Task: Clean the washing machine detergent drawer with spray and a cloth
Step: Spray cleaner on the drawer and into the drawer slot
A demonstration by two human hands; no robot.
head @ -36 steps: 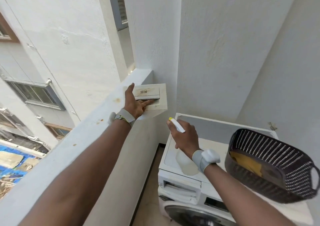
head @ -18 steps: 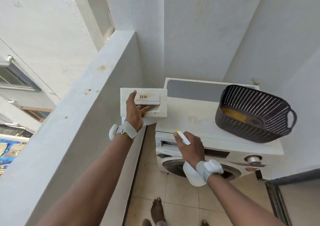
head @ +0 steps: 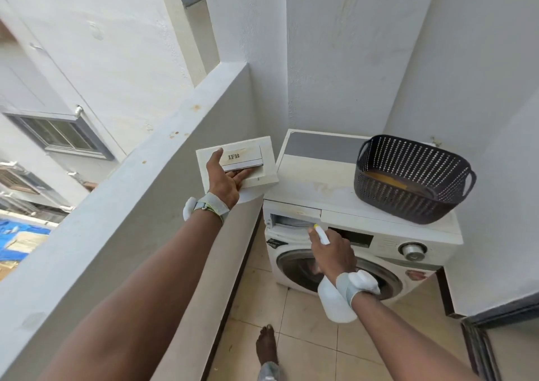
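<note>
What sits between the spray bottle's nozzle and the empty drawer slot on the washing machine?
Nothing: in the head view the spray bottle nozzle points at the open drawer slot with only a bare gap between.

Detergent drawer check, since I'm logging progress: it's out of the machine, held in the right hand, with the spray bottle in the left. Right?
Hands are swapped. The head view shows the left hand holding the detergent drawer, out of the washing machine, and the right hand gripping the spray bottle.

Both arms outstretched, left hand [head: 226, 180] raised with fingers curled in a grip, right hand [head: 332, 253] lower, clenched
</note>
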